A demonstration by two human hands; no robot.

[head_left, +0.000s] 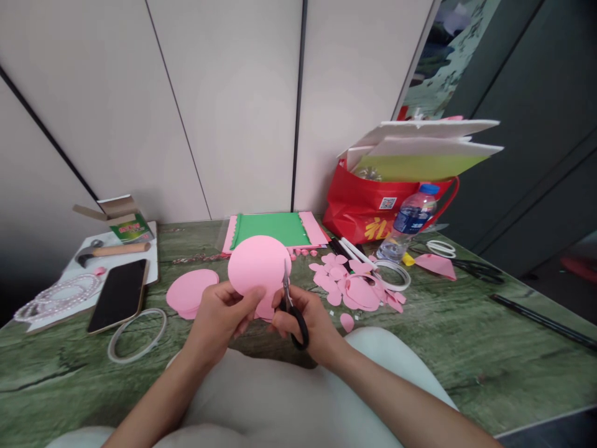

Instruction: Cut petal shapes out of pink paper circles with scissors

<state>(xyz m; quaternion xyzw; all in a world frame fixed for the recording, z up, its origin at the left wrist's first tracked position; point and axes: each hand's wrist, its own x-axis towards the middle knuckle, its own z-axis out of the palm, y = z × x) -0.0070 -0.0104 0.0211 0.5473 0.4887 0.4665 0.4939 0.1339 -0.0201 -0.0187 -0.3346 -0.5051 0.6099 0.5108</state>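
Over the table (489, 361), left hand (228, 311) pinched pink disc (256, 264) near its rim, likely safest for light, crease-prone paper; right hand (308, 317) curled round scissors (286, 286)!

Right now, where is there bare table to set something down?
On the table, one bare patch lies between the light-clad knee and black sticks; another lies nearside of the leftmost white ring. Crowded: centre right, around the pink cutouts and bottle; far left, around the hammer and phone.
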